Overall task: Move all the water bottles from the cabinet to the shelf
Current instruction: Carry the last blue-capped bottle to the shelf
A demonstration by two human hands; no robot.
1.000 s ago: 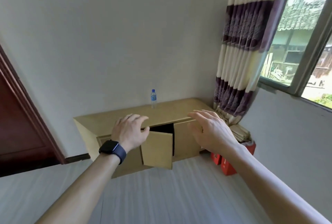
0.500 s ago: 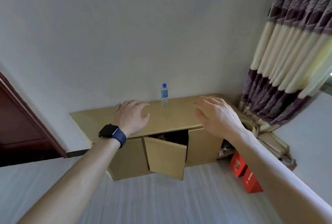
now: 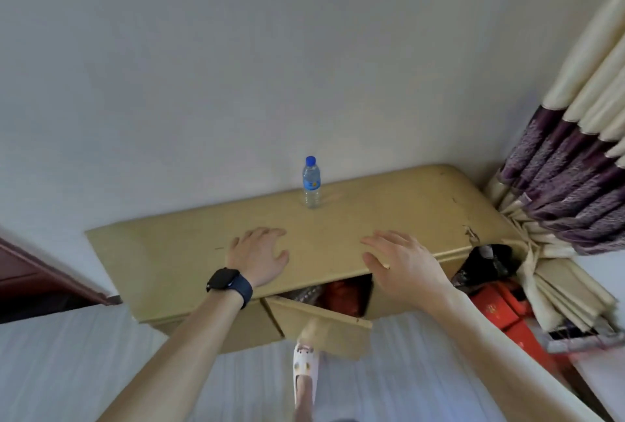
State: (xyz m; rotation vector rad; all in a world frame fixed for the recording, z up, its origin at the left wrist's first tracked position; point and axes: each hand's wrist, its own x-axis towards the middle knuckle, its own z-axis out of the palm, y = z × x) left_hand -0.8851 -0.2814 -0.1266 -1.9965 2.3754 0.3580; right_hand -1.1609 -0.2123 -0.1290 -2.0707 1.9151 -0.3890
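We see one water bottle (image 3: pixel 311 183) standing upright on top of the cabinet (image 3: pixel 389 208), near its back edge. Our left hand (image 3: pixel 257 256), with a dark watch (image 3: pixel 230 283) at its wrist, and our right hand (image 3: pixel 402 262) spread loose-fingered over the cabinet's front edge, holding nothing. Below them a cabinet door (image 3: pixel 318 323) hangs ajar.

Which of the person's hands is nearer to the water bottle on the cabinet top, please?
Left. The left hand is in front of the water bottle, to its left; the right hand is farther off, in front and to its right, by the front edge of the cabinet.
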